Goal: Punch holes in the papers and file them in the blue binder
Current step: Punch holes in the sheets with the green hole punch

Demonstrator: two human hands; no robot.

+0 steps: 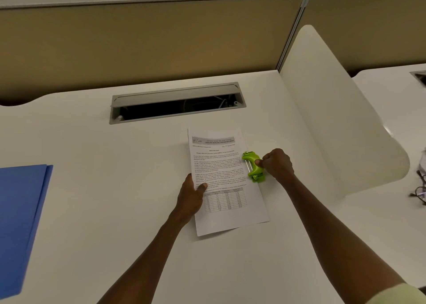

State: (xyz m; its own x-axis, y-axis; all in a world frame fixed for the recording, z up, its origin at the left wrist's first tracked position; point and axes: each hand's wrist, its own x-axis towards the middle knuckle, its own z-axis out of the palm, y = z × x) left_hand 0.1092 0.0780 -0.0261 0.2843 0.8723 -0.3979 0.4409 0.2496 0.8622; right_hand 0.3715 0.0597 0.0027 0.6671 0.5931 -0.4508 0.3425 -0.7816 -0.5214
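Papers (pixel 221 179): white printed sheets, header on top, text block, table low down; flat on desk just right of centre.
Hole punch (pixel 254 167): glossy lime-green plastic, curved, metal guide rod; at 3 o'clock edge of papers.
Right hand (pixel 277 165): curled closed around punch, thumb on its body.
Left hand (pixel 192 194): at 9 o'clock edge of papers, thumb on top, fingers underneath hidden.
Blue binder (pixel 20 218): matte, flat, closed; far out at 9 o'clock.
Desk (pixel 115 188): smooth white, grey cable tray (pixel 177 102) at 12 o'clock.
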